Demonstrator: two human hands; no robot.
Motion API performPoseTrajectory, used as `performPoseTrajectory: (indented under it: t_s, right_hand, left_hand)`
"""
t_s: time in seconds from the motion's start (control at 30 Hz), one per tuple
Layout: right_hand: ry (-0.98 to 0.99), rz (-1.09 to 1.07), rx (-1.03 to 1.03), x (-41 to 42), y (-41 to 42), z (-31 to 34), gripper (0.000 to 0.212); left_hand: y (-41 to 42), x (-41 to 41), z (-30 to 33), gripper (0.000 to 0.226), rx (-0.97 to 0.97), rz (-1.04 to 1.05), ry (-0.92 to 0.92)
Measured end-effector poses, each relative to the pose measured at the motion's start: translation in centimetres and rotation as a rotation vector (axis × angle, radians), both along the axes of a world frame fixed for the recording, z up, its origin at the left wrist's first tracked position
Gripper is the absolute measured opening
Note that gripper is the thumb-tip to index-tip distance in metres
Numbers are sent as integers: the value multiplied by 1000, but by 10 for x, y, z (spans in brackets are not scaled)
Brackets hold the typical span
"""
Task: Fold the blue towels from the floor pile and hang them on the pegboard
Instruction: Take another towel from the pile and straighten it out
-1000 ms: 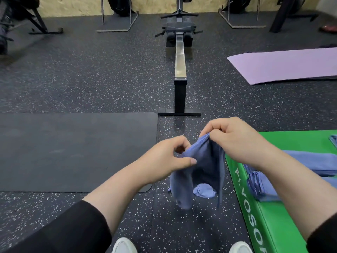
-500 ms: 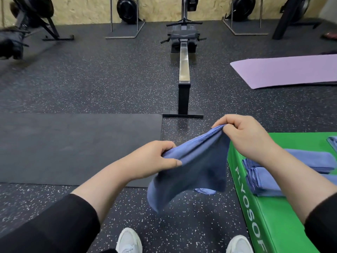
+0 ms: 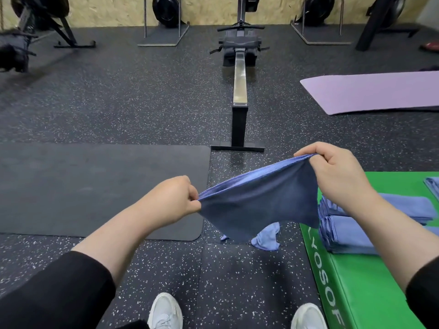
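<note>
Item one, at nine o'clock of my stance: a black mat is lying flat on the speckled floor. Item two: my left hand is pinching one top corner of the blue towel between thumb and curled fingers, at about eleven o'clock from my shoes. Item three, the towel itself: it is hanging in the air between my two hands, its upper edge sagging in a shallow curve and its body drooping below, which suggests to me a light, soft, limp cloth that is going to take whatever shape I give it and slide little in the grip. I am judging the two top corners to be the right hold for spreading it square before folding. Item four, beneath it at twelve o'clock: a crumpled towel on the floor, partly hidden by the hanging one, is waiting its turn. Item five: my right hand is gripping the opposite corner, fingers curled over the bunched hem, held higher than the left. Item six, at two o'clock: folded towels are resting stacked on a green pad. Item seven, farther off: a rowing machine at twelve and a purple mat at one. No pegboard is showing in view.
</note>
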State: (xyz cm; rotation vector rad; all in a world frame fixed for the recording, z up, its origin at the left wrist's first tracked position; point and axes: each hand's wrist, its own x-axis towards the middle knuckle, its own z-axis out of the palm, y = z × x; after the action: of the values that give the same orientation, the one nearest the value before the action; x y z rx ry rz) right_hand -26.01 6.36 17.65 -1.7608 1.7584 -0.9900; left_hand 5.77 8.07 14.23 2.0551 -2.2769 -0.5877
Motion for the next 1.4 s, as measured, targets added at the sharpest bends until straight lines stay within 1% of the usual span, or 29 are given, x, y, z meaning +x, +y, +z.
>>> performPoseTrajectory:
  t_s: [0.07, 0.13, 0.2, 0.27, 0.3, 0.37, 0.43, 0.5, 0.53, 0.6, 0.63, 0.73, 0.77, 0.83, 0.97, 1.03, 1.1, 1.17, 1.2, 1.27, 1.3, 1.33, 1.37, 1.4]
  right_hand:
    - [-4, -10, -10, -1, -2, -3, 39]
    - [15, 5, -4, -1, -3, -7, 39]
    - [34, 30, 45, -3, -6, -12, 39]
    - [70, 50, 99, -6, -9, -14, 39]
    - [81, 49, 116, -7, -10, -15, 39]
    - [74, 36, 132, -8, -11, -17, 38]
    - [76, 41, 133, -8, -11, -17, 37]
    - [80, 56, 96, -6, -10, -14, 37]
    - [75, 55, 67, -7, -10, -13, 38]
    - [70, 49, 51, -10, -11, -10, 38]
    - [79, 61, 81, -12, -12, -11, 37]
    - [116, 90, 163, -15, -13, -13, 37]
    - [126, 85, 153, -16, -13, -12, 38]
    - [155, 68, 129, -18, -15, -11, 38]
    - [213, 41, 144, -19, -15, -11, 37]
    - [243, 26, 199, -22, -16, -12, 36]
    - [304, 30, 286, -27, -19, -12, 33]
    - [335, 92, 332, -27, -20, -13, 27]
    - [318, 152, 319, -23, -18, -11, 32]
    - [211, 310, 234, -5, -12, -5, 58]
    - [144, 379, 208, 8, -10, -2, 66]
    - [81, 441, 201, 21, -7, 0, 69]
    - [29, 479, 206, 34, -7, -2, 65]
    - [-17, 501, 214, 45, -8, -4, 56]
  left_hand:
    - [-3, 5, -4, 24, 22, 30, -45]
    - [-5, 8, -7, 27, -2, 42, -128]
    - [-7, 8, -6, 29, -104, 52, -189]
    - [-7, 7, 1, 27, -233, 93, -198]
    - [-7, 7, 3, 24, -287, 126, -153]
    - [-6, 8, 7, 24, -370, 200, 37]
    - [-4, 8, 10, 27, -426, 260, 236]
    - [-3, 8, 15, 22, -440, 309, 388]
    - [-2, 8, 17, 20, -427, 322, 433]
    - [-4, 11, 20, 16, -418, 311, 412]
    - [-6, 13, 20, 11, -412, 315, 386]
    - [-9, 14, 18, 17, -362, 350, 400]
    - [-9, 13, 17, 16, -348, 358, 442]
    - [-8, 13, 18, 16, -329, 370, 582]
    - [-5, 5, 25, 13, -272, 326, 953]
    - [-3, -4, 28, 14, -252, 282, 1022]
    - [-3, -16, 32, 16, -259, 226, 1001]
    - [-4, -30, 36, 18, -297, 161, 906]
    - [-4, -38, 39, 17, -318, 118, 841]
    - [-3, -54, 45, 14, -331, 17, 716]
    - [-3, -61, 46, 10, -330, -28, 671]
    - [-4, -67, 45, 7, -327, -59, 646]
    - [-4, -72, 45, 5, -323, -75, 640]
    - [-5, -75, 45, 6, -325, -75, 644]
